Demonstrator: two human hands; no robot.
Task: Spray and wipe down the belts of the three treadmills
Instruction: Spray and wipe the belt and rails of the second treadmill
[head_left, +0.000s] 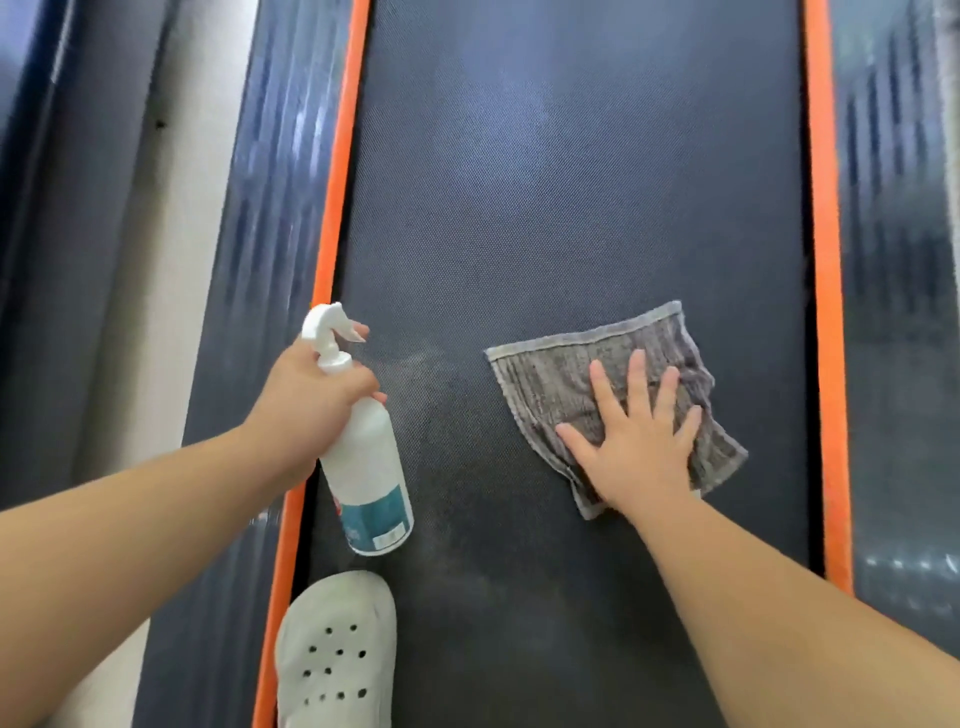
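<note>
Grey ribbed cloth (613, 395) lies flat on the dark textured treadmill belt (519, 208), near its right orange edge strip (826, 312) — right hand (639, 447) pressing it, fingers straight and spread. Left hand (311, 400) grips the white spray bottle (363, 467) — over the left edge, above a white perforated clog (337, 654).

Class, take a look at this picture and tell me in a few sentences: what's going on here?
A person is cleaning a treadmill. Their left hand grips a white spray bottle by its neck, held above the left side of the dark belt. Their right hand presses flat, fingers spread, on a grey cloth lying on the belt's right side. A white clog stands at the belt's near left edge, beside the orange strip.
</note>
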